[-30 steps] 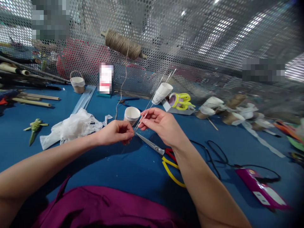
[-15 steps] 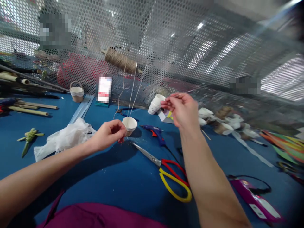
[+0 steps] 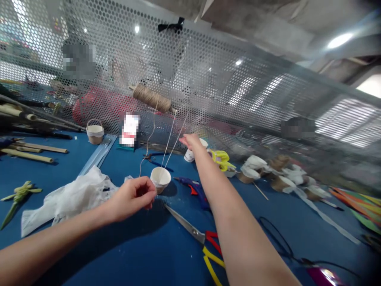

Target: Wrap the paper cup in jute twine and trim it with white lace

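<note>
My left hand (image 3: 137, 196) is curled, fingertips pressed together, at the left side of a small white-lined cup (image 3: 160, 179). What its fingers hold, if anything, is hidden. Two thin pale rods (image 3: 171, 137) rise out of that cup, leaning right. My right hand (image 3: 191, 141) reaches to the back with its fingers stretched out, to the right of the rods and in front of a stack of white paper cups (image 3: 189, 155). Scissors (image 3: 190, 228) with red and yellow handles lie blades-open-end toward the cup, partly under my right forearm, beside a blue glue gun (image 3: 195, 188).
Crumpled white fabric (image 3: 81, 190) lies left of my left hand. A twine spool (image 3: 151, 98) is mounted on the perforated metal screen (image 3: 226, 71). A small handled basket (image 3: 95, 133), a phone (image 3: 129, 129), pliers (image 3: 157, 161) and yellow scissors (image 3: 220, 159) stand or lie behind. A cable (image 3: 276, 234) trails right.
My right hand has moved left and farther away, and its fingers have straightened from a pinch. The thin strand by it no longer shows. My left hand stays by the cup; the view has tilted up.
</note>
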A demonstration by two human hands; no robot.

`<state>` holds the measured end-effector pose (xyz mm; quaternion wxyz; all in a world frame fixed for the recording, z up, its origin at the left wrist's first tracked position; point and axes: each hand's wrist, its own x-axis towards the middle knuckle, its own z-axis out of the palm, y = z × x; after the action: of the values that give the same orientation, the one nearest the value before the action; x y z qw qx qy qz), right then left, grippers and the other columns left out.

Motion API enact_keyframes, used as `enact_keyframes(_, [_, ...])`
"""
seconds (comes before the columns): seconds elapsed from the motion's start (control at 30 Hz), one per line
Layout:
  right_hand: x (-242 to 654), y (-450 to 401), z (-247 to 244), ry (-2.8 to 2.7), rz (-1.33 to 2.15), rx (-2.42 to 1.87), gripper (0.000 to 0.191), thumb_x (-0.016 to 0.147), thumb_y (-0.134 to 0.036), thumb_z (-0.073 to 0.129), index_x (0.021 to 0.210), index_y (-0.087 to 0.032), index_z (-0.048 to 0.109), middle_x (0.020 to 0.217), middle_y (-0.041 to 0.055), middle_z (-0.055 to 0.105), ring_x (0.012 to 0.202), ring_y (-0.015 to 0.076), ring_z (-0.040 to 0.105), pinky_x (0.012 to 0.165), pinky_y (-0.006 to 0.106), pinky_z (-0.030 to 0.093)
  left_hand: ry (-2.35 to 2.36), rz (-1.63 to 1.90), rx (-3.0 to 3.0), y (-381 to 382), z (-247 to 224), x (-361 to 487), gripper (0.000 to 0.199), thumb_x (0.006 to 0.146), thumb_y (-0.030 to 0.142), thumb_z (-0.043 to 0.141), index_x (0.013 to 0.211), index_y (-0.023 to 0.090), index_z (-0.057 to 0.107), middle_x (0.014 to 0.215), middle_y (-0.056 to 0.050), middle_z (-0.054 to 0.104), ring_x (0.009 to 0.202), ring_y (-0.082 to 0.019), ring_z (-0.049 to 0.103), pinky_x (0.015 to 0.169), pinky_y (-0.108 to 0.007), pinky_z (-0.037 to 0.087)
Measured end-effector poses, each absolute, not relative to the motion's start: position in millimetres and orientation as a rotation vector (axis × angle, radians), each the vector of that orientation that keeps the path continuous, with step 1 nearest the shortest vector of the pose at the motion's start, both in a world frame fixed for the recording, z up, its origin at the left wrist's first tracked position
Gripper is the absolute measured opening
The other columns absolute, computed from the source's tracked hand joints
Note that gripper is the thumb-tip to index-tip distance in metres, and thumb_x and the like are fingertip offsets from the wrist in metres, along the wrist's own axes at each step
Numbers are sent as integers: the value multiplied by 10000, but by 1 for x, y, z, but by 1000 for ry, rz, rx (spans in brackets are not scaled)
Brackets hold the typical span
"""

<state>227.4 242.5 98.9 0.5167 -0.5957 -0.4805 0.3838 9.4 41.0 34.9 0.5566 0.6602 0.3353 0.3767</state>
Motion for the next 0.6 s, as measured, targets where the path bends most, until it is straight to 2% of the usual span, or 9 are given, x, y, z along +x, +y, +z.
enact_keyframes(0.13, [217,202,95,-1294,1082,-1490,309,886,-293,542,1159,-150,539,1147,87,578,950,203,601,785,402,515,810,849,1551,40,35,9,146,770,291,528,724,162,478,594,43,537,546,-84,545,561,-224,443])
enact_keyframes(0.2, [210,165,99,-1404,1206,-1460,198,876,-213,554,1027,-98,609,1005,96,637,807,158,625,706,323,527,802,834,1554,39,35,10,142,766,286,531,725,160,479,596,37,542,552,-86,545,569,-226,443])
enact_keyframes(0.27, [203,122,105,-1507,1336,-1396,116,826,-143,603,915,-95,660,896,91,673,681,125,618,617,267,521,783,819,1564,37,34,11,146,766,290,530,729,158,479,598,32,546,550,-86,540,570,-227,443])
enact_keyframes(0.33, [196,80,110,-1699,1433,-1231,166,800,-138,623,962,-126,656,861,60,682,663,120,622,588,256,526,749,816,1597,35,33,12,149,771,294,520,736,155,480,614,23,553,553,-85,536,570,-226,445])
enact_keyframes(0.4, [192,46,112,-1823,1312,-1089,181,799,-195,625,974,-150,636,781,20,672,637,107,616,593,248,534,716,825,1699,32,32,12,144,780,289,512,745,151,489,643,11,566,576,-87,539,571,-220,442])
enact_keyframes(0.6, [185,6,113,-1861,751,-1047,88,829,-224,569,849,-168,634,760,13,647,671,120,628,618,252,549,715,874,2053,27,30,11,119,806,245,494,759,141,527,678,-2,582,605,-88,536,574,-209,437])
